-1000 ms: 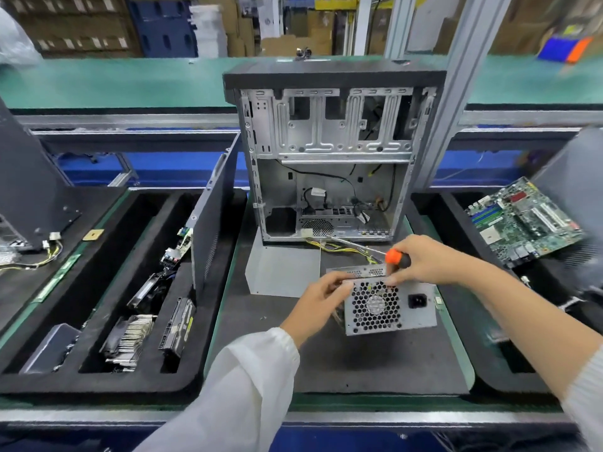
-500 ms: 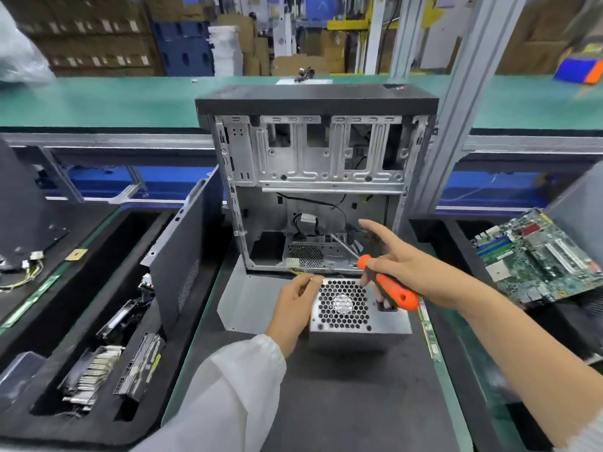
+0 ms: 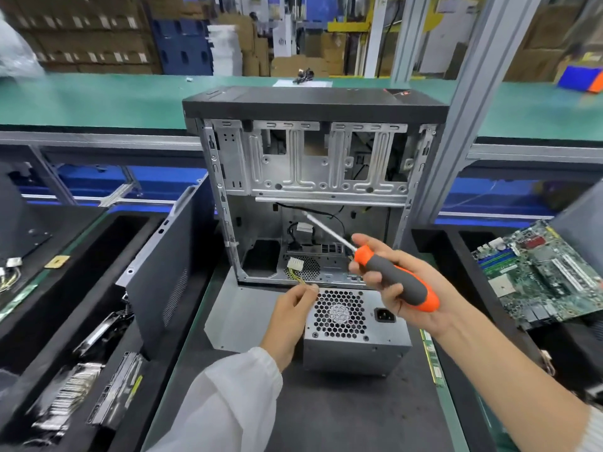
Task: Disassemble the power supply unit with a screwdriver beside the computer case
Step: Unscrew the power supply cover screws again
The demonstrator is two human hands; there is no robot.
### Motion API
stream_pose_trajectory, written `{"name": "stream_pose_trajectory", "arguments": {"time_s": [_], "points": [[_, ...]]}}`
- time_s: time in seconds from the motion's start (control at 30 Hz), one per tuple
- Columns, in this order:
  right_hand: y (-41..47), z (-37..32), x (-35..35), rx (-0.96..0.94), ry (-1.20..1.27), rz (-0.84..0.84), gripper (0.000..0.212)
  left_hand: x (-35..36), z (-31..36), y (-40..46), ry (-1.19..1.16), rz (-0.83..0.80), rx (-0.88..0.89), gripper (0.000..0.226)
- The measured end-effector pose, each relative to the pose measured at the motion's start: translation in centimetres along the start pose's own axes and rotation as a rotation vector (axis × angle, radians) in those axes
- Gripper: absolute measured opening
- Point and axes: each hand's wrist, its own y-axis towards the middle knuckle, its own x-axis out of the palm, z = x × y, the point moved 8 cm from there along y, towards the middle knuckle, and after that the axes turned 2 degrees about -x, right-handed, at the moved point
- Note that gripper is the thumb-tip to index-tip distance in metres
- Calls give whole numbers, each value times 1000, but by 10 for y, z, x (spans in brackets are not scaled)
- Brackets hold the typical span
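Power supply unit (image 3: pixel 355 334) under right hand (image 3: pixel 404 288)

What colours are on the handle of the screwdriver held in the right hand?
Orange and grey: the screwdriver handle has a grey middle with orange ends, seen in the head view.

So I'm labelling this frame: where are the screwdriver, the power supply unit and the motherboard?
screwdriver (image 3: pixel 396 280): head view, middle of its grey-and-orange handle.
power supply unit (image 3: pixel 339 313): head view, on the fan grille.
motherboard (image 3: pixel 548 272): head view, middle of the green board.
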Motion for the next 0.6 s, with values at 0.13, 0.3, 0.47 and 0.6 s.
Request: {"name": "stream_pose_trajectory", "arguments": {"time_s": [0.13,0.3,0.47,0.6], "points": [[8,13,-8,40,-36,90,21,2,-1,-2,-37,-18,11,39],[8,8,-16,-47,-15,212,18,3,-3,-2,-38,-78,-29,34],[6,7,2,-113,103,21,61,0,-6,-2,-46,-86,-40,27],[4,11,0,-140,59,25,50,0,-6,-4,-49,-47,-32,32]]}}
